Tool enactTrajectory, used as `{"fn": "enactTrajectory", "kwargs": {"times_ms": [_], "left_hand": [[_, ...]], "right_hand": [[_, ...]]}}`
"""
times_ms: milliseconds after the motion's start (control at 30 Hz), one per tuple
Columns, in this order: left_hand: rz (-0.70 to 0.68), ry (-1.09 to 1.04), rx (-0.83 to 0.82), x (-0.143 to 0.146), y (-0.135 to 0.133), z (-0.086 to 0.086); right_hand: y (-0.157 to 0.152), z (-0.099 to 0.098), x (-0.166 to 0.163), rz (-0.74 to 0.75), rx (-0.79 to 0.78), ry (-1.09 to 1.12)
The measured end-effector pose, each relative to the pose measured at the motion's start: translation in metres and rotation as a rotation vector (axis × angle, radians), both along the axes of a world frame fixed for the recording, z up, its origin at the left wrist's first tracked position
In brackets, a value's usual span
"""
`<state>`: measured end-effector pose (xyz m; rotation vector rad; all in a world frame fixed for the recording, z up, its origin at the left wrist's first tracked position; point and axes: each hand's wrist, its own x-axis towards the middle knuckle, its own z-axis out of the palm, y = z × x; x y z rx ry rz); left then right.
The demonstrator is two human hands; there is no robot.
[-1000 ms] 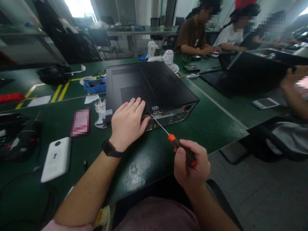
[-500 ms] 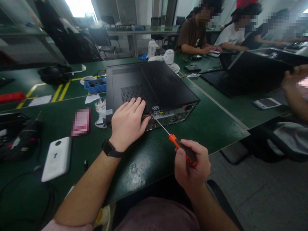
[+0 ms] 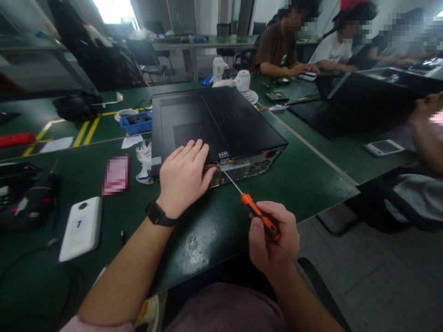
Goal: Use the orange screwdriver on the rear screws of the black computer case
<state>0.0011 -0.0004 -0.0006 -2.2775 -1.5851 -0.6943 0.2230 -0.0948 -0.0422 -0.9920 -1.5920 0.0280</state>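
Observation:
A black desktop computer case (image 3: 221, 115) lies flat on the green table, its back panel with ports and a fan grille facing me. My left hand (image 3: 185, 177) rests on the near left edge of its top, fingers stretched out and thumb over the edge. In my right hand (image 3: 275, 235) is a screwdriver (image 3: 256, 207) with an orange and black handle, gripped with thumb and fingers. Its thin metal shaft points up and left, and the tip meets the upper edge of the back panel beside my left thumb. What the tip touches is too small to make out.
On the left lie a white device marked 1 (image 3: 81, 228), a pink item (image 3: 116, 175), a power drill (image 3: 34, 203) and a blue tray (image 3: 136, 122). A crumpled glove (image 3: 144, 161) lies beside the case. At right are a laptop (image 3: 360, 101), a phone (image 3: 384, 147) and other people seated.
The screwdriver handle has turned, showing more orange, and my right hand has shifted slightly left. The tip stays at the back panel's edge. My left hand keeps its place on the case.

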Motion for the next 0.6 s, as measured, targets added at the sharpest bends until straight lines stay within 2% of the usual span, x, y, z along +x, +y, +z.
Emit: {"fn": "enactTrajectory", "kwargs": {"times_ms": [233, 467, 600], "left_hand": [[0.004, -0.008, -0.01, 0.0, 0.0, 0.0], [-0.003, -0.026, -0.029, 0.001, 0.0, 0.001], [0.001, -0.025, -0.027, 0.001, 0.0, 0.001]], "right_hand": [[-0.002, -0.008, -0.001, -0.142, -0.053, 0.014], [0.0, 0.001, -0.002, 0.001, 0.002, 0.003], [0.001, 0.002, -0.002, -0.01, 0.01, -0.002]]}}
